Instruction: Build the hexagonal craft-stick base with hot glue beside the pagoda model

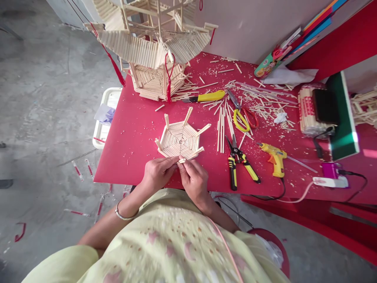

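A hexagonal base of thin wooden sticks (180, 139) lies on the red table (135, 129), with short stick posts at its corners. At its near corner, my left hand (159, 171) and my right hand (194, 179) meet, fingertips pinched around a short wooden post (182, 160). The ends of the thumbs and fingers are closed together on it. To the right of my right hand lie black and yellow pliers-like cutters (240, 163). Behind the base are a yellow utility knife (206, 96) and scissors (241, 114) with yellow and red handles.
A large stick pagoda (156, 51) with red tassels stands at the back left. Loose sticks (265, 102) and scraps litter the table. A yellow glue gun (274, 157) lies right, its cord near the front edge. A phone (325, 106) rests on a wrapped stick bundle (306, 110).
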Tool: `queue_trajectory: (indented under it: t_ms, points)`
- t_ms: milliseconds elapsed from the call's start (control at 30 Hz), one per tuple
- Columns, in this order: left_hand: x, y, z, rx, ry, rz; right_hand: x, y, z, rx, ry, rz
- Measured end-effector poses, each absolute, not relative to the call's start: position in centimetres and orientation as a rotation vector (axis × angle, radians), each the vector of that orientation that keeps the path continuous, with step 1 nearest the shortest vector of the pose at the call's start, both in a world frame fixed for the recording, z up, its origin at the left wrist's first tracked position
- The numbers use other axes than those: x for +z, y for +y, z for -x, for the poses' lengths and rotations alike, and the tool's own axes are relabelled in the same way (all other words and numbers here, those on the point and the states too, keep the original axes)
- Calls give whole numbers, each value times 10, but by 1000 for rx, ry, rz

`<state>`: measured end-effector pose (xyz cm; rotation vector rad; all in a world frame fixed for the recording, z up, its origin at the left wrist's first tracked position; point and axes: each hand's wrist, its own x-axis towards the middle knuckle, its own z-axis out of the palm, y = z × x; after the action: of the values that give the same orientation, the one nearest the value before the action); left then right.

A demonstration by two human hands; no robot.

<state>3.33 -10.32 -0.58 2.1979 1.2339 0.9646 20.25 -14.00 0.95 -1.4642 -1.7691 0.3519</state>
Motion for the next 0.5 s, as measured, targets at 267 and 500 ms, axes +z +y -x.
queue_trajectory:
  t_ms: [267,500]
  points:
    - [-7,-104,-34,967,1244,-2197,7,-141,-203,330,-1768,1468]
    - [-6,-103,-34,957,1253,-2205,5,-141,-203,302,-1789,1467]
